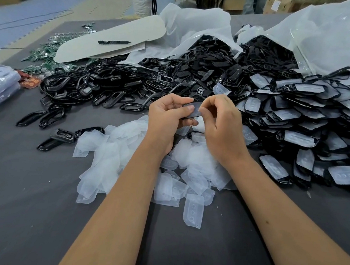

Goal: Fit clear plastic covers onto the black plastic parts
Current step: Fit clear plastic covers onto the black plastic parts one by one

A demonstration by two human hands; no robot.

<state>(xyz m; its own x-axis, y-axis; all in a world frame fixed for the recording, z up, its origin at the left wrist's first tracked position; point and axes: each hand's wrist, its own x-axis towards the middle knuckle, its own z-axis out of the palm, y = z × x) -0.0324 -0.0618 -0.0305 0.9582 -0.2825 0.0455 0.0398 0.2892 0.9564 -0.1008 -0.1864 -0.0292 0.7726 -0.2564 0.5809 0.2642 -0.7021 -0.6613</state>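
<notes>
Item: our left hand (167,114) and right hand (219,120) pinch one black part (190,112), clear cover (197,108) between our fingertips.

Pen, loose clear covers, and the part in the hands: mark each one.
pen (114,42), head view, middle of its black barrel, lying on the white sheet.
clear covers (111,147), head view, left side of the loose pile under the forearms.
black part (190,112), head view, its face between both hands' fingertips.

Glossy black plastic parts (114,86), frosted translucent plastic covers (111,147), matt grey cloth table (18,212)
</notes>
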